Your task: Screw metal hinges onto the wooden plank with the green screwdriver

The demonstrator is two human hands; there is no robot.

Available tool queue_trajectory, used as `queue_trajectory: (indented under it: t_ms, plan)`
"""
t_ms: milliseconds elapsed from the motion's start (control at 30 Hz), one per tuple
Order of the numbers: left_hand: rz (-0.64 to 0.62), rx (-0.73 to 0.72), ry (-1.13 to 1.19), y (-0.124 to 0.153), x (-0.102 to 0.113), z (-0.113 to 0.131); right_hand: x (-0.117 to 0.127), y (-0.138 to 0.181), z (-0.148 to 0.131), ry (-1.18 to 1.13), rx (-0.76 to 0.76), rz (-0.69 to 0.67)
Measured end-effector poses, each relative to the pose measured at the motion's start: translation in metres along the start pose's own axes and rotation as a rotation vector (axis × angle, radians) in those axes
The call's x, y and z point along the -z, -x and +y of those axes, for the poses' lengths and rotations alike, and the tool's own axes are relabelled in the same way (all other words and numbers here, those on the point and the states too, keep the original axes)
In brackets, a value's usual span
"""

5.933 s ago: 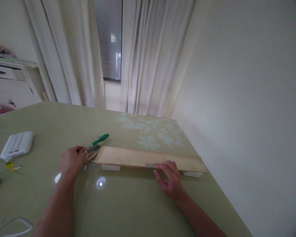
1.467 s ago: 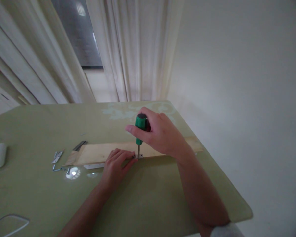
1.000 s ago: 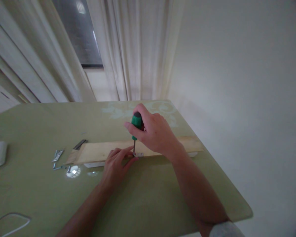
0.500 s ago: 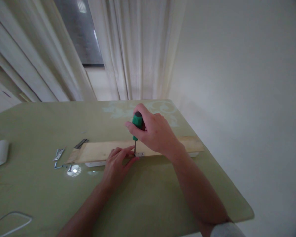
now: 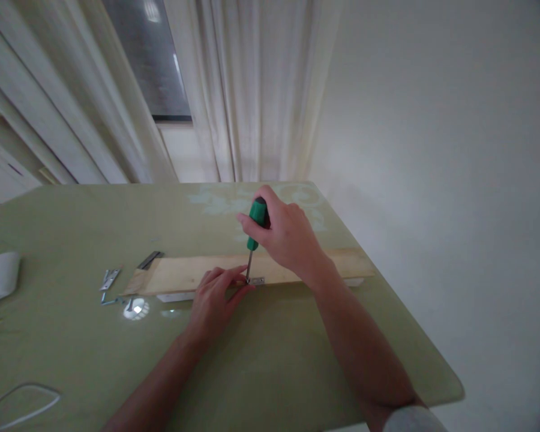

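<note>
My right hand (image 5: 285,231) is closed round the green handle of a screwdriver (image 5: 257,213). The shaft leans slightly, and its tip meets the end of a small metal bracket (image 5: 257,281) with holes. This bracket lies at the near edge of a pale wooden board (image 5: 292,273). Thumb and forefinger of my left hand (image 5: 213,300) close in from both sides at the bracket's left end, by the screwdriver's tip. Whether a screw sits under the tip is too small to tell. White pieces (image 5: 175,297) show beneath the board.
Left of the board lie loose metal brackets (image 5: 111,279) and small screws or bolts (image 5: 112,302). A dark metal piece (image 5: 149,260) rests behind the board's left end. Farther left are a white device (image 5: 0,277) and a white cable (image 5: 31,387). A wall (image 5: 432,210) borders the green table's right side.
The screwdriver's handle has tipped a little to the right and upward with my right hand, while its tip stays at the bracket. My left hand has hardly moved.
</note>
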State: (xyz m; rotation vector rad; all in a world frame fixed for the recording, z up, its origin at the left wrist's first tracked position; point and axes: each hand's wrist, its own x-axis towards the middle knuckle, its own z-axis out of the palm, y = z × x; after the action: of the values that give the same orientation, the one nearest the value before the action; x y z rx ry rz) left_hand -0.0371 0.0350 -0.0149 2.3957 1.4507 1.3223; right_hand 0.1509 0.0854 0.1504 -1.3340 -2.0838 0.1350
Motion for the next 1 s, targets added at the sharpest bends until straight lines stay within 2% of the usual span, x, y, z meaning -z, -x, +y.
queue_trajectory:
  t_ms: [300, 433, 667, 833, 1000]
  plan:
    - [-0.003, 0.024, 0.016, 0.002, -0.001, -0.001, -0.006, -0.002, 0.003, 0.02, -0.017, 0.047]
    - [0.0, 0.013, 0.006, 0.003, -0.002, -0.003, -0.004, 0.0, 0.001, -0.058, 0.082, 0.034]
    - [0.003, -0.014, -0.029, 0.003, 0.0, -0.002, -0.003, 0.004, -0.004, -0.213, 0.385, -0.063]
    - [-0.021, -0.03, -0.107, 0.002, 0.002, -0.001, 0.007, 0.011, -0.007, -0.273, 0.428, -0.133]
    - [-0.056, -0.042, -0.151, 0.002, 0.004, -0.001, 0.007, 0.01, -0.007, -0.241, 0.414, -0.127]
